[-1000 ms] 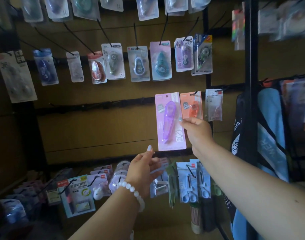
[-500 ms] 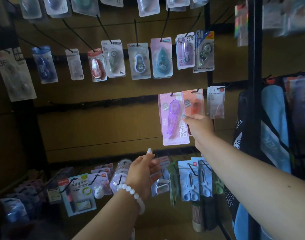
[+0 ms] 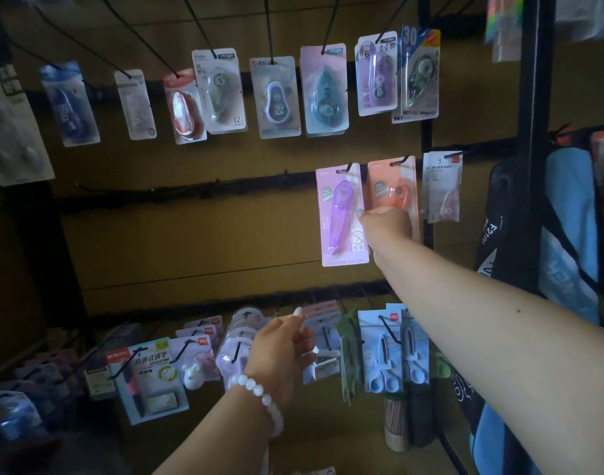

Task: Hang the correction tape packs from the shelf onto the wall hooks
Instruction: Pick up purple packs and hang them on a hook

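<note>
Head cam: my right hand point(image 3: 386, 223) is pinching the purple pack point(image 3: 341, 217) by its right edge, up at about 1 o'clock in the frame. The pack's hole sits right at the hook point(image 3: 349, 168), can't tell if it's fully on. An orange pack point(image 3: 395, 193) hangs just beside it at 3 o'clock. My left hand point(image 3: 282, 347) hovers low at 6 o'clock, fingers loosely curled, nothing in it.

The right arm reaches up, its hand point(image 3: 386, 224) pinching; the left hand point(image 3: 281, 351) hovers lower, fingers point(image 3: 299, 311) loosely curled.
</note>
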